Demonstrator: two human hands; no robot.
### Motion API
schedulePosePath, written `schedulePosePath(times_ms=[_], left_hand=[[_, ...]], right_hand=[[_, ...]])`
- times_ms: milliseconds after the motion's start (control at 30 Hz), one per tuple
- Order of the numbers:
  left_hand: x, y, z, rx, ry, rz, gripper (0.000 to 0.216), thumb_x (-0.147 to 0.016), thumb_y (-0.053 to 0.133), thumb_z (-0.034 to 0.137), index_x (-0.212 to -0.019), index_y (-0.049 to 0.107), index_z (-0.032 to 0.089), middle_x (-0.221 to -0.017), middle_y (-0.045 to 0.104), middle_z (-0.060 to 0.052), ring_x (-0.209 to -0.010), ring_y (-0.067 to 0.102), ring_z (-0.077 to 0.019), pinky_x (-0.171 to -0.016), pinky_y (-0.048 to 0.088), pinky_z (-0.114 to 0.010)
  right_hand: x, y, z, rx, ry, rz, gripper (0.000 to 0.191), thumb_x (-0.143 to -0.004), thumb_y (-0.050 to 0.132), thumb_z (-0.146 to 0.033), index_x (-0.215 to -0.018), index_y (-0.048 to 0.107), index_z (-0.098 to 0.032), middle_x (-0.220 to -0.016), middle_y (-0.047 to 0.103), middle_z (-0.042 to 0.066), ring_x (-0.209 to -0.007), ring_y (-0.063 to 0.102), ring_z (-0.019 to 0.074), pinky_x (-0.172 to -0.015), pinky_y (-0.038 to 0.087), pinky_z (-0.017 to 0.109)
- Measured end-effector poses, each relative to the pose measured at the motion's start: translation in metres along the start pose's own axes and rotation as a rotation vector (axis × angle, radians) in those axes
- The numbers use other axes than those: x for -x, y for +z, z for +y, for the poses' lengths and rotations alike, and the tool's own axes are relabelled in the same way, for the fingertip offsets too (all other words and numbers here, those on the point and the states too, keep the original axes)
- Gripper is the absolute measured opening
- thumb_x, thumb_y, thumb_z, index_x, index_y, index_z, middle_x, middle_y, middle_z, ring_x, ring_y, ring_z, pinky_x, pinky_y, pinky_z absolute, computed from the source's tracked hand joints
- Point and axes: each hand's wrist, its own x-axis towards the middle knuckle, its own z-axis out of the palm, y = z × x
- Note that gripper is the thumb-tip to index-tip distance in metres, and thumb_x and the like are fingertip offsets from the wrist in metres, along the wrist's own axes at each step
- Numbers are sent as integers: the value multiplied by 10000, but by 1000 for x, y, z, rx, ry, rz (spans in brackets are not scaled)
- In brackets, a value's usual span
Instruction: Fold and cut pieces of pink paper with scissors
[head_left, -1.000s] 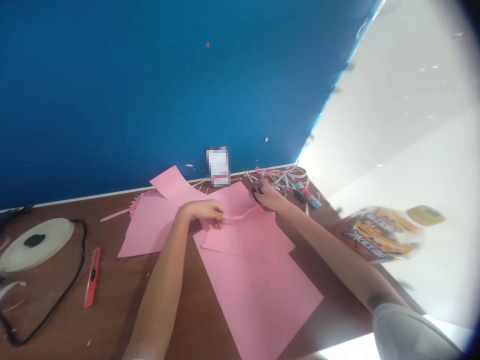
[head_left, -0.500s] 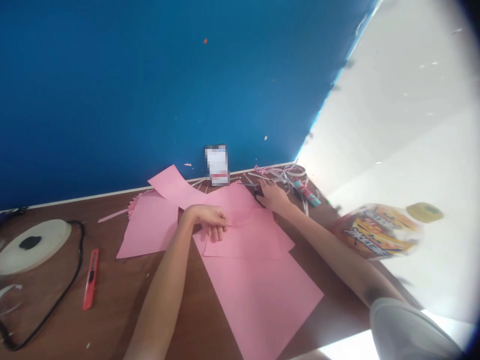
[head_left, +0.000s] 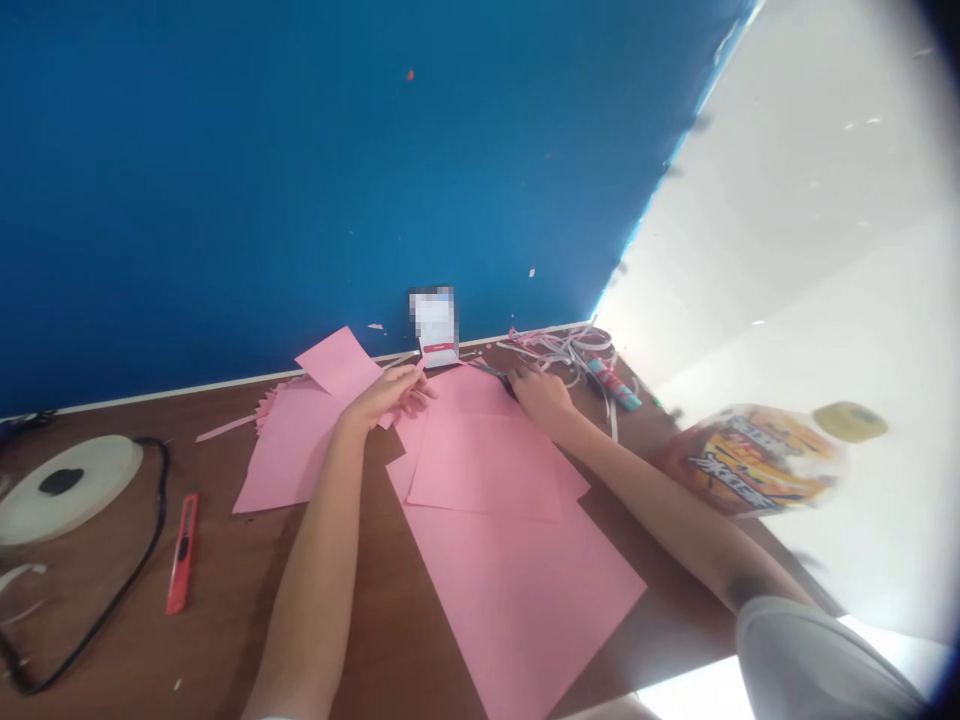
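My left hand (head_left: 394, 395) is closed, its fingers curled on a piece of pink paper near the wall; a pink tip shows above the fingers. A pink paper piece (head_left: 339, 360) slants out from under that hand to the left. My right hand (head_left: 541, 398) grips a pair of scissors (head_left: 489, 370), whose blades point left over the far edge of the pink paper. In front of both hands lies a smaller pink sheet (head_left: 487, 470) on top of a larger pink sheet (head_left: 525, 600).
On the brown table (head_left: 405, 620) lie a red box cutter (head_left: 182, 555), a white round disc (head_left: 90, 490) and a black cable (head_left: 124, 580). Paper strips (head_left: 555, 350) and a glue stick (head_left: 613, 384) are at the back right. A phone (head_left: 436, 325) leans on the wall; a bottle (head_left: 765, 460) is at right.
My left hand has moved up and away from the middle of the pink sheet, toward the wall. The right hand has lifted the scissors slightly, and their blades now show more clearly.
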Motion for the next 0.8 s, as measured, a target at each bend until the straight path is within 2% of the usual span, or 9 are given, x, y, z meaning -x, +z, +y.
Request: schedulePosePath(times_ms=[100,200,300,367,433,500,700,800], left_hand=[[-1,2,2,-97,-16,-1,452,-835,495,636,-879,492,186,-1084,699,-130,-841,688,-202,-554,457,-239],[-2,7,5,-177,-64,-48,453,-838,480,637,-882,501,186,-1067,709,-124,-921,684,-221,-662,488,-284],[-5,12,7,-209,-74,-62,445,-835,494,621,-855,504,177,-1025,717,-128,-921,684,-219,-767,498,-332],[-7,14,6,-198,-36,-66,439,-827,519,607,-839,510,169,-1007,719,-134,-921,684,-217,-828,495,-355],[-8,15,4,-180,9,-65,434,-822,535,598,-834,515,164,-998,718,-137,-922,683,-215,-866,491,-371],[-10,15,2,-167,33,-52,437,-821,539,599,-831,517,162,-986,717,-138,-914,684,-214,-881,491,-385],[-12,9,-3,-138,56,-47,446,-814,547,606,-846,522,162,-963,715,-135,-885,685,-206,-891,492,-399],[-11,5,-1,-206,81,19,418,-842,513,582,-857,541,166,-994,708,-123,-920,677,-204,-867,496,-370]], right_hand=[[1,-3,-4,13,-13,85,307,-912,352,-73,-1092,594,-132,-1150,578,178,-1095,502,272,-722,450,308],[5,-3,-16,-46,-74,175,287,-947,349,-147,-1083,601,-140,-1070,597,155,-1002,520,248,-721,423,312],[12,4,-34,-90,-316,286,282,-972,349,-210,-1023,618,-143,-1002,609,130,-932,517,226,-759,391,324],[16,12,-45,-101,-470,369,275,-974,359,-207,-1089,598,-132,-1054,600,137,-929,504,219,-782,375,336],[20,18,-51,-97,-643,374,260,-980,355,-188,-1034,602,-128,-1034,598,131,-889,494,201,-773,365,333],[22,20,-53,-91,-756,352,265,-983,342,-151,-950,603,-124,-985,598,121,-856,488,184,-759,360,326],[26,11,-50,-82,-917,353,264,-978,351,-108,-895,601,-116,-933,600,106,-839,506,166,-731,368,311],[29,8,-53,-94,-984,355,256,-970,361,-92,-907,607,-117,-952,614,102,-858,525,168,-728,389,306]])
